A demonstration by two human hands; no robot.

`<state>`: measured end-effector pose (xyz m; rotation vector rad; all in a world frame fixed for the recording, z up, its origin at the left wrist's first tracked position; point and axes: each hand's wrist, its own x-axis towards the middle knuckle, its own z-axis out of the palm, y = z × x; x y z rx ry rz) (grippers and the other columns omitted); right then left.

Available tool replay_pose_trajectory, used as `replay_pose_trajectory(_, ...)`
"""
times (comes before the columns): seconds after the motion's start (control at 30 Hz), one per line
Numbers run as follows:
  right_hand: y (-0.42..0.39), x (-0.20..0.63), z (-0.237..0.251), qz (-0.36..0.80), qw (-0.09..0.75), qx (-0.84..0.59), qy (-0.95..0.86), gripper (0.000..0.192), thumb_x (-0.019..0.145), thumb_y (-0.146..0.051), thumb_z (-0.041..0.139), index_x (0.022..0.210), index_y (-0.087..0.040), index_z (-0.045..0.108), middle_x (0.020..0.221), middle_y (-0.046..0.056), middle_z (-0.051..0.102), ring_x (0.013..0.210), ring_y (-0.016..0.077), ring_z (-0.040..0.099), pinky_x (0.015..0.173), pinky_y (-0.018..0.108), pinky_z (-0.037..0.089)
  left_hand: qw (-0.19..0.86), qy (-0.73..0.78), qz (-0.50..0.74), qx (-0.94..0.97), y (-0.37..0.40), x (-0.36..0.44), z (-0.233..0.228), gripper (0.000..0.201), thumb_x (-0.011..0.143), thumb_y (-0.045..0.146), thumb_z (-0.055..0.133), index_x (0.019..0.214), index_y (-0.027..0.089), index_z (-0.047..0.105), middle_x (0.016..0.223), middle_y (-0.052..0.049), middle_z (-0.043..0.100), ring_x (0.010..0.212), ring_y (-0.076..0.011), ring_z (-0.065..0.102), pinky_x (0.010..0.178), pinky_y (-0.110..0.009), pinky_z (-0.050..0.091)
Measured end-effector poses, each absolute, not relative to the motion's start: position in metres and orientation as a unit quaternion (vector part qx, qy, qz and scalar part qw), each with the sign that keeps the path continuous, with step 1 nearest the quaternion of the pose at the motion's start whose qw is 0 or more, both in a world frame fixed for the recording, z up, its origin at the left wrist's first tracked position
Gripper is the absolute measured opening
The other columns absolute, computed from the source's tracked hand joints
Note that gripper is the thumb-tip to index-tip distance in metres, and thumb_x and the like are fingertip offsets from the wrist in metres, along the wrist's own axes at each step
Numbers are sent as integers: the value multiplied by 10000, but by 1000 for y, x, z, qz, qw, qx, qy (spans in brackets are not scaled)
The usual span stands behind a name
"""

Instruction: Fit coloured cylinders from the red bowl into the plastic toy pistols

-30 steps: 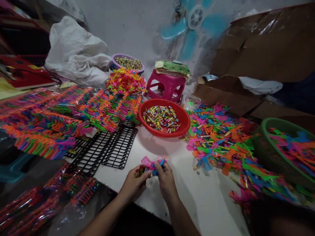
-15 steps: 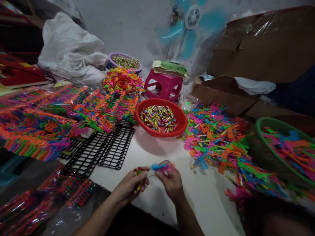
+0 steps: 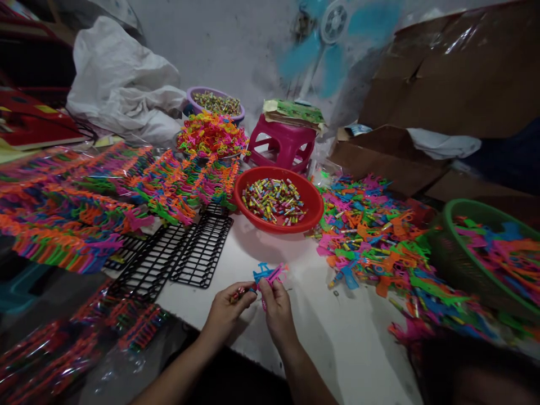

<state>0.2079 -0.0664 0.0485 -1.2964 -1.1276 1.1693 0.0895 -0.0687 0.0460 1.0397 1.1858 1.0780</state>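
Over the white table [image 3: 304, 315] my left hand [image 3: 225, 309] is closed around a few small shiny tubes [image 3: 239, 293], partly hidden by the fingers. My right hand [image 3: 276, 312] pinches pink and blue plastic toy guns [image 3: 272, 273], held up at the fingertips. The two hands are close together, and the left fingertips come near the blue toy's lower end; whether they touch I cannot tell. Just beyond them a red basin [image 3: 278, 226] holds many small striped tubes [image 3: 270, 197]. A heap of bright toy guns [image 3: 363, 225] lies to the right.
Black wire racks [image 3: 202, 253] lie left of the hands, beside rows of bagged coloured toys [image 3: 84, 197]. A green basket [image 3: 459, 264] stands at the right. Behind are a pink stool [image 3: 280, 143], a blue fan [image 3: 333, 34] and cardboard boxes [image 3: 459, 84].
My hands have drawn closer together. The right hand has moved slightly left, and the toy guns now point up in clearer view. The left fingers have closed more over the tubes.
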Motion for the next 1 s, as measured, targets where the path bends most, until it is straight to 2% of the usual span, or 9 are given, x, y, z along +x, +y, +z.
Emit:
replay_pose_trajectory(0.23,-66,206,38,373,437,-607,-549,280,805,-451,397,737,-213,527,714,17,579,673,171,540,633,294,437,453,486,419,619,-67,92,39,244,720,340,590,879,189,696,674,-43,644,637,-144,565,614,-232,448)
replay_pose_trajectory(0.4,-21,292,60,308,333,-709,-540,246,700,-445,528,585,-229,556,545,29,541,626,237,566,594,358,442,471,523,399,587,-50,88,25,325,750,342,538,1017,185,635,959,-71,673,857,-178,608,778,-269,461)
replay_pose_trajectory(0.47,-1,345,80,220,316,-785,-484,236,717,-402,496,680,-188,589,636,108,571,749,309,566,674,446,412,429,575,409,563,-44,82,15,376,758,356,517,1075,171,597,981,-73,669,878,-181,606,801,-288,457)
replay_pose_trajectory(0.53,18,386,101,58,299,-855,-421,322,735,-366,457,877,-112,594,834,216,572,951,388,492,767,537,341,392,599,404,569,-41,76,2,395,768,353,497,1107,166,573,972,-73,672,865,-179,611,803,-296,456)
replay_pose_trajectory(0.6,41,402,117,-25,286,-858,-427,399,770,-326,402,1030,-59,544,1005,263,529,1070,379,419,849,528,299,369,586,394,605,-42,75,-10,378,767,323,489,1107,183,574,947,-63,679,837,-173,615,790,-288,460)
replay_pose_trajectory(0.7,87,380,126,24,267,-784,-560,334,807,-263,380,1046,-118,562,1065,159,565,1039,241,482,889,352,344,354,548,384,654,-43,79,-20,364,762,293,481,1109,233,572,903,-41,687,804,-163,615,762,-265,463)
replay_pose_trajectory(0.77,121,347,121,81,236,-723,-644,263,786,-244,455,992,-172,602,1033,82,606,978,184,525,862,276,367,360,543,386,653,-42,82,-19,352,766,315,476,1092,236,581,870,-38,688,768,-161,616,736,-253,467)
replay_pose_trajectory(0.87,165,294,105,170,174,-653,-717,236,678,-236,616,910,-204,642,903,29,655,822,165,584,750,236,418,386,562,404,610,-39,82,-8,327,757,382,502,1017,217,613,802,-33,679,717,-164,611,701,-237,464)
replay_pose_trajectory(1.0,193,239,77,234,124,-610,-746,458,464,-206,761,905,-174,645,926,60,639,754,181,592,686,240,425,429,580,424,548,-36,79,4,333,743,453,507,946,215,621,668,-6,641,598,-156,587,605,-221,451)
